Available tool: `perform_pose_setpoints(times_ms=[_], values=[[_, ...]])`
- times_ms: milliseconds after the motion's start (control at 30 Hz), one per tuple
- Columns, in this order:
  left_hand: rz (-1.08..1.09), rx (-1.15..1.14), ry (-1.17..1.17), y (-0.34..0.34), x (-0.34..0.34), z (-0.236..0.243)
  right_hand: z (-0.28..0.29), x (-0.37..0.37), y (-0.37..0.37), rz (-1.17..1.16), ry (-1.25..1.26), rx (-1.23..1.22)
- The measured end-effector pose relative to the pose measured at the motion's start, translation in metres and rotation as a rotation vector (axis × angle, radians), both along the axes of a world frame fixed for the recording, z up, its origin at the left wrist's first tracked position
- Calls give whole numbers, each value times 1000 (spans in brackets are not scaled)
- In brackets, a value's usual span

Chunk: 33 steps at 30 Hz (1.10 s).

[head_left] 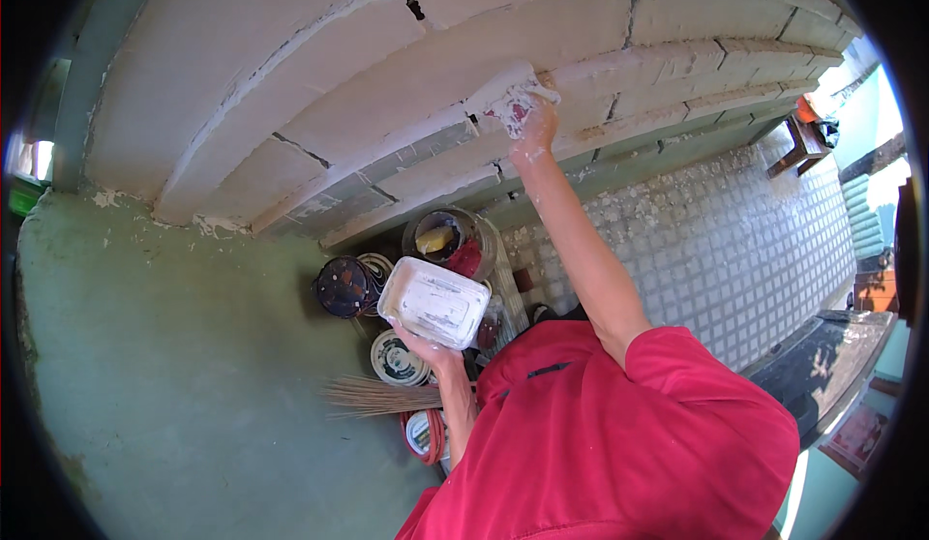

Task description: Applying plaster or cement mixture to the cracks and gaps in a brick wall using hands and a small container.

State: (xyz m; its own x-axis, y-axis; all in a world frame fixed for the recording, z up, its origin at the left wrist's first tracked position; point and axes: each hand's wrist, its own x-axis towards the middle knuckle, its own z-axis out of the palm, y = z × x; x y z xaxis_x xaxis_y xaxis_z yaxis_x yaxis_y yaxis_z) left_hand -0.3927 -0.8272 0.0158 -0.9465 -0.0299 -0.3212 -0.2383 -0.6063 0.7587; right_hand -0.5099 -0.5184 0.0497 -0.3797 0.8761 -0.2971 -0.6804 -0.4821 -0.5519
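My right hand (530, 132) grips a putty knife (515, 95) smeared with white filler, held against a ledge of the pale, grooved wall (368, 56). A reddish part of the tool shows among the filler. Below and to the left, my left hand (426, 342) holds a white rectangular plastic tray (434, 300), whose inside is coated with white filler and dark streaks.
Under the tray stand a basin (482, 235) with a yellow object and red cloth, paint cans (344, 286), a lidded bucket (397, 356) and a stick broom (368, 395). A tiled floor (706, 211) runs right toward a wooden stool (798, 143). A green wall (164, 366) fills the left.
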Motion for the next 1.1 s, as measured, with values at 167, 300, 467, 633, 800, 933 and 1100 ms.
perform_pose_setpoints(times_ms=[167, 300, 467, 633, 800, 933, 1100], values=[[-18, 53, -16, 7, -5, 5, -13, 8, 8, 50, 275, -167], [-63, 44, 5, 7, -13, -1, -18, 10, 8, 130, -48, 20], [-62, 88, -26, 12, -21, -5, -45, 17, 29, 69, -398, 215], [-67, 165, -48, 13, -27, -6, -22, 20, 6, 191, -238, 43], [-108, 193, -80, 28, -33, 4, -37, 7, 40, 175, -299, 265], [-82, 175, -84, 27, -35, 2, -36, -4, 60, 216, -394, 375], [-37, 147, -81, 21, -37, 1, 14, 2, 35, 304, -175, 268]])
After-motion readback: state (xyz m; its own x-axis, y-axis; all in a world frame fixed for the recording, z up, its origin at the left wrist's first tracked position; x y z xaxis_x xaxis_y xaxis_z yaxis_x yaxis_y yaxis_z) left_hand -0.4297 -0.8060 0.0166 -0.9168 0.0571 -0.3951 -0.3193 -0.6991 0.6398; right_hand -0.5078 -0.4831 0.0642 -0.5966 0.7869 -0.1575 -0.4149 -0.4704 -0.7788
